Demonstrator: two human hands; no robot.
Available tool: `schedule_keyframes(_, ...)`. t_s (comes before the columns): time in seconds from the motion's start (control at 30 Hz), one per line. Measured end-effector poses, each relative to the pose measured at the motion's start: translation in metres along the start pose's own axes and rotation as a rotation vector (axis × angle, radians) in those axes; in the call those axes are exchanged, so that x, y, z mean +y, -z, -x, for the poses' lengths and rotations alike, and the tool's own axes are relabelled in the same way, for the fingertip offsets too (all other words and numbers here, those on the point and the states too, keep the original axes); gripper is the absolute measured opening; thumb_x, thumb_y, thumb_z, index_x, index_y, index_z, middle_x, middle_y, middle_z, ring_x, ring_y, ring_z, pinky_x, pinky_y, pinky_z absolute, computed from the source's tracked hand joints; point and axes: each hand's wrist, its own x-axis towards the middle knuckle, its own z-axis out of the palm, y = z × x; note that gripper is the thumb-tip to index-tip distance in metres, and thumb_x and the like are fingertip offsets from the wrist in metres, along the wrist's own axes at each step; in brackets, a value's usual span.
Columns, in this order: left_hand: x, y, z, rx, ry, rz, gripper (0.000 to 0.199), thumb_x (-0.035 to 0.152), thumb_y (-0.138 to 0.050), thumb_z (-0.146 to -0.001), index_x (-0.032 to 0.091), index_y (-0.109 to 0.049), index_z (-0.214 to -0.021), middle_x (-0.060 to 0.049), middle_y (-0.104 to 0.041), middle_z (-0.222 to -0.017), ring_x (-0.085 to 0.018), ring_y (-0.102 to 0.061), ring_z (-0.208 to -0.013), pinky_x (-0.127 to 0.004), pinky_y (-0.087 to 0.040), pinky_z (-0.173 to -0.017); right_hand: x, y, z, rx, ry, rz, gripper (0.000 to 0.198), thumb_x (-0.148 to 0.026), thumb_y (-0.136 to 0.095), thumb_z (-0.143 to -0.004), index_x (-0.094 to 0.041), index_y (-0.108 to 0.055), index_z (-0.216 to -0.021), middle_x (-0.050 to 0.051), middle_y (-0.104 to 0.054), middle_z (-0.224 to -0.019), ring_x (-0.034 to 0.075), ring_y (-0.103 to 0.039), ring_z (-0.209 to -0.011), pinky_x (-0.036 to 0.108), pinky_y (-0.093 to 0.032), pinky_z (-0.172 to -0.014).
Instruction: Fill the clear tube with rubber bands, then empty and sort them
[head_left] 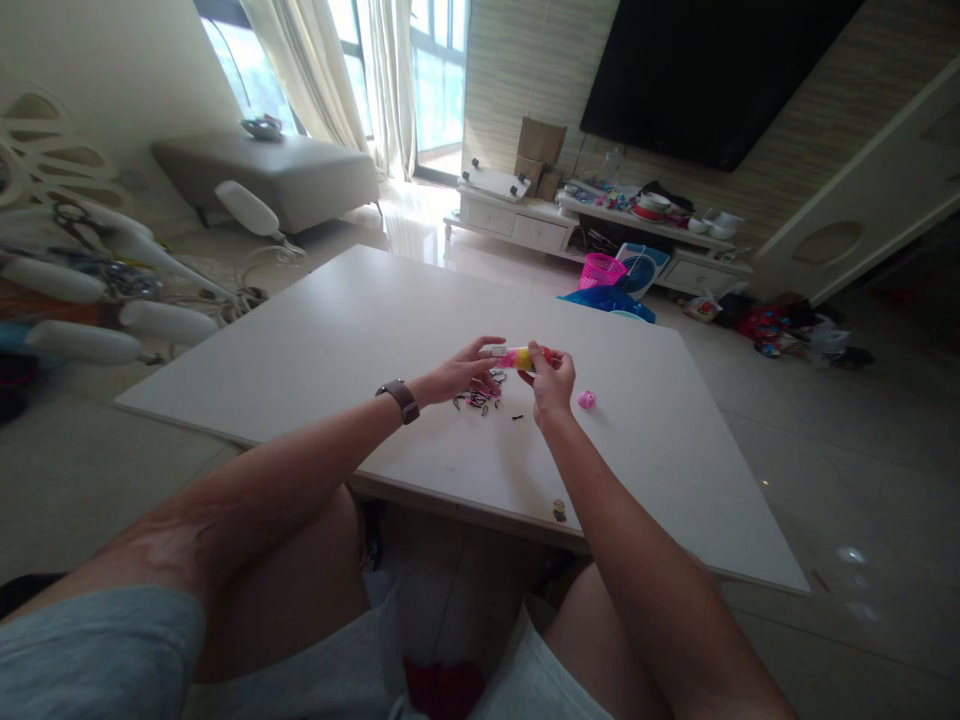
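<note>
A clear tube point(514, 357) with pink, yellow and red contents lies level above the white table point(420, 300). My right hand point(553, 380) is closed around its right part, thumb on top. At the left end, my left hand point(457, 375) has its fingers stretched and apart; whether they touch the tube I cannot tell. Below the left hand is a loose pile of small dark and pink pieces point(480, 398), too small to name surely. One dark piece point(517, 417) lies apart. A pink rounded object point(586, 400) sits right of my right hand.
A small yellow and blue cartoon figure point(559, 511) is at the table's near edge. Past the far edge are a pink basket point(601, 270) and a blue plastic bag point(611, 299). A low cabinet point(517, 225) and a bench point(262, 175) stand farther back.
</note>
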Motion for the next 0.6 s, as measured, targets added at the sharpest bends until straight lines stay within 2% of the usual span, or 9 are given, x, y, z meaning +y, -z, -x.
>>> schedule_keyframes(0.13,0.000,-0.001,0.000,-0.011,-0.025,-0.124,0.048,0.039,-0.071,-0.090,0.024,-0.052,-0.132,-0.004,-0.068,-0.092,-0.015,-0.072,-0.069,-0.026,-0.055,-0.063,0.001,0.000,0.000,-0.002,-0.010,0.003,0.061,-0.058,-0.086,-0.061,-0.023,-0.046,-0.090,0.001,-0.059,-0.104,0.017,-0.066,-0.094,0.031,-0.064,-0.070)
schedule_keyframes(0.27,-0.001,0.002,-0.004,0.112,-0.049,-0.136,0.042,0.034,-0.076,-0.086,0.020,-0.058,-0.120,-0.006,-0.069,-0.095,-0.010,-0.066,-0.062,-0.024,-0.052,-0.060,0.000,0.001,-0.001,0.002,-0.001,-0.010,0.062,-0.057,-0.088,-0.058,-0.022,-0.048,-0.090,0.001,-0.059,-0.104,0.017,-0.066,-0.094,0.031,-0.064,-0.071)
schedule_keyframes(0.4,-0.002,0.007,-0.007,0.250,-0.026,-0.109,0.041,0.026,-0.084,-0.077,0.017,-0.061,-0.110,-0.007,-0.071,-0.096,-0.009,-0.063,-0.064,-0.024,-0.052,-0.061,-0.001,0.001,-0.002,0.016,0.007,0.002,0.063,-0.056,-0.089,-0.056,-0.022,-0.048,-0.089,0.001,-0.058,-0.105,0.016,-0.065,-0.092,0.032,-0.064,-0.071)
schedule_keyframes(0.6,-0.001,0.012,-0.006,0.293,0.023,0.008,0.032,0.020,-0.082,-0.079,0.015,-0.062,-0.103,-0.007,-0.072,-0.089,-0.013,-0.069,-0.073,-0.025,-0.054,-0.067,-0.007,0.002,0.000,0.041,0.067,0.060,0.060,-0.054,-0.088,-0.058,-0.022,-0.049,-0.091,0.001,-0.056,-0.106,0.016,-0.064,-0.091,0.031,-0.062,-0.072)
